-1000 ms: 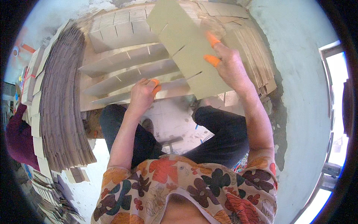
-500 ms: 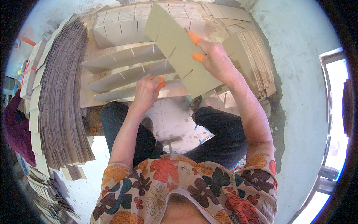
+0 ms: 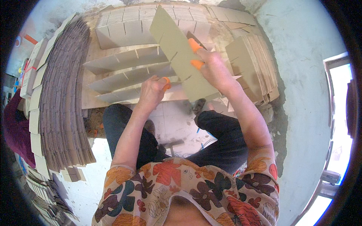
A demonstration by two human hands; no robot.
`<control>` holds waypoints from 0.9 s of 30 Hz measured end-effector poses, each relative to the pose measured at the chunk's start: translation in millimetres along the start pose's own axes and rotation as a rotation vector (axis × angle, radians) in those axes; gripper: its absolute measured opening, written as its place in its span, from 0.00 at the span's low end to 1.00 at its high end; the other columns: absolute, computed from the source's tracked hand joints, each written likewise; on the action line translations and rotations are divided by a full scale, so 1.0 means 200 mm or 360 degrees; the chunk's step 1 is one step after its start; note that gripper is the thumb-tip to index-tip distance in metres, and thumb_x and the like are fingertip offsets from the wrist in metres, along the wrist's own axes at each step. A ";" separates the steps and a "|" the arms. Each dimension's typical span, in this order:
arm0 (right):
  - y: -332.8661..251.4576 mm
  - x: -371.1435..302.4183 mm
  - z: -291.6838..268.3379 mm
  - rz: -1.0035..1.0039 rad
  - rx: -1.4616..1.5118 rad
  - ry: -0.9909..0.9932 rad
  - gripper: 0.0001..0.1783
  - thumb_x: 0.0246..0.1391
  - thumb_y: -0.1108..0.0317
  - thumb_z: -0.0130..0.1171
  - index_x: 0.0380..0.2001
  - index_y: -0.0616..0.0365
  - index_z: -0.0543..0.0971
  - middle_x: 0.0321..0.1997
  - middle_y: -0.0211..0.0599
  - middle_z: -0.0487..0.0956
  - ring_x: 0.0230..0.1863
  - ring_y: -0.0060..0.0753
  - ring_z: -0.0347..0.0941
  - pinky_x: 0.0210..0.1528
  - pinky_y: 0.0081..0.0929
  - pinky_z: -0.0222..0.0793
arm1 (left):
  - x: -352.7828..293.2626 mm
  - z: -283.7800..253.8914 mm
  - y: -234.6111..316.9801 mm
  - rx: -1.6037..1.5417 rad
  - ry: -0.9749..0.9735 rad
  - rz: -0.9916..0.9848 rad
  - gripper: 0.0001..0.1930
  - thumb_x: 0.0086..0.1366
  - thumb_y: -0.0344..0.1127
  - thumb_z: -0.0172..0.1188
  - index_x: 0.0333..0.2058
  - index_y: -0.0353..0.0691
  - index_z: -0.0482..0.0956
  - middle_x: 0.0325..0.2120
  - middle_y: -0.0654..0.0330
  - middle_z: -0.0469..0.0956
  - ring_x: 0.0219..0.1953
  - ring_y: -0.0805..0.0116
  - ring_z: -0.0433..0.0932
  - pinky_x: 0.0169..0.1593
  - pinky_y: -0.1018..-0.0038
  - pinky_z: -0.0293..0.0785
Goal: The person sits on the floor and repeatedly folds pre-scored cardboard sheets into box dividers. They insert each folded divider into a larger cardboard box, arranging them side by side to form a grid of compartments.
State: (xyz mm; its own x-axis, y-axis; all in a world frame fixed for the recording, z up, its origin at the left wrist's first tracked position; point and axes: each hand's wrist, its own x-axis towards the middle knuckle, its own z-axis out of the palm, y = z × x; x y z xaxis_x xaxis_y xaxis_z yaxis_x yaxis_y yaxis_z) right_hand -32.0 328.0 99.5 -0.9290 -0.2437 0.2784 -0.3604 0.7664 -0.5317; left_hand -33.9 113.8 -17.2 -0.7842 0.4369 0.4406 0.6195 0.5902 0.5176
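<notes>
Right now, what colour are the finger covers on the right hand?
Orange: the finger covers on the right hand show best in the head view.

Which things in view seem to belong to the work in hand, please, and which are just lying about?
Part of the work:
right hand, gripping a slotted cardboard strip
left hand, near the standing slotted strips
probably the strip stack at right

Apparently just lying about:
loose flat cardboard at the back
red-strapped carton at left
</notes>
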 end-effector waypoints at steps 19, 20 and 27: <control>0.13 0.01 0.31 -0.0151 -0.0603 -0.0435 0.08 0.48 0.69 0.55 0.31 0.59 0.77 0.29 0.52 0.78 0.32 0.51 0.76 0.34 0.43 0.72 | 0.02 0.03 -0.02 -0.0014 -0.0038 0.0040 0.08 0.48 0.32 0.66 0.27 0.40 0.78 0.20 0.55 0.73 0.25 0.57 0.74 0.28 0.64 0.70; 0.13 0.01 0.29 -0.0165 -0.0617 -0.0276 0.08 0.48 0.68 0.55 0.31 0.59 0.78 0.30 0.51 0.78 0.32 0.49 0.76 0.34 0.43 0.72 | 0.02 0.03 -0.01 -0.0017 -0.0042 0.0042 0.08 0.48 0.32 0.66 0.27 0.40 0.78 0.20 0.55 0.73 0.25 0.57 0.74 0.28 0.64 0.70; 0.67 -0.28 -0.10 0.0443 -0.1297 0.0580 0.22 0.48 0.57 0.60 0.47 0.53 0.74 0.56 0.44 0.68 0.57 0.50 0.63 0.54 0.53 0.60 | 0.02 0.00 0.02 -0.0115 -0.0010 -0.0049 0.09 0.48 0.30 0.68 0.30 0.40 0.79 0.22 0.55 0.76 0.26 0.57 0.75 0.30 0.66 0.71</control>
State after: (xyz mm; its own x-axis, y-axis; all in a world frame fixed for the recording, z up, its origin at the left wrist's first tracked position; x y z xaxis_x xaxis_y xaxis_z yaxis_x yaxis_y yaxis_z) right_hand -26.6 456.1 29.5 -0.8397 0.1070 0.5324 0.1694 0.9831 0.0696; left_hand -35.3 118.7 -13.5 -0.8031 0.4236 0.4192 0.5957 0.5528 0.5827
